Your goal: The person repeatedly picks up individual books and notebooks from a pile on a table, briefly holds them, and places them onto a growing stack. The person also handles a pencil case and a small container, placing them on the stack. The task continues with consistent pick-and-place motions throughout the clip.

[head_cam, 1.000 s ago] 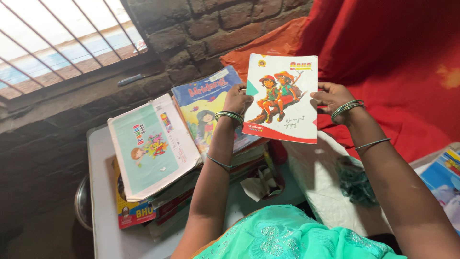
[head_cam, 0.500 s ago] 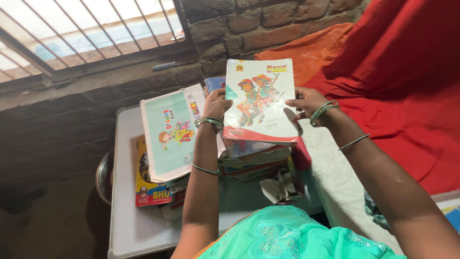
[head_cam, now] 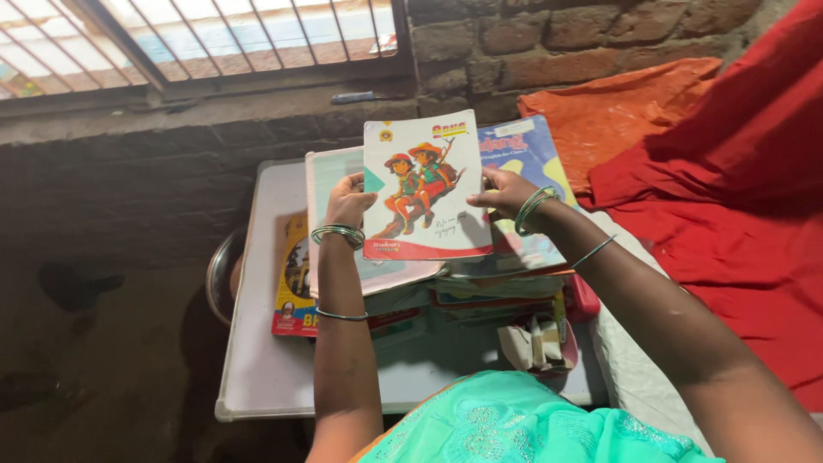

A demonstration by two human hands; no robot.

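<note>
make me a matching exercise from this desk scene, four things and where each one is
Things:
1. white-covered book
2. blue-covered book
3. yellow-and-red book
4. metal bowl

Places:
A. off the left edge of the white table
B. held up between the left hand and right hand
C. on the stack, behind the right hand
D. at the bottom of the left pile, sticking out

Pairs: 1-B, 2-C, 3-D, 4-A

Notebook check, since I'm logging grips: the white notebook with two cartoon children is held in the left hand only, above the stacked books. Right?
Not quite. The head view shows both hands holding the notebook: left hand and right hand, above the stacked books.
</note>
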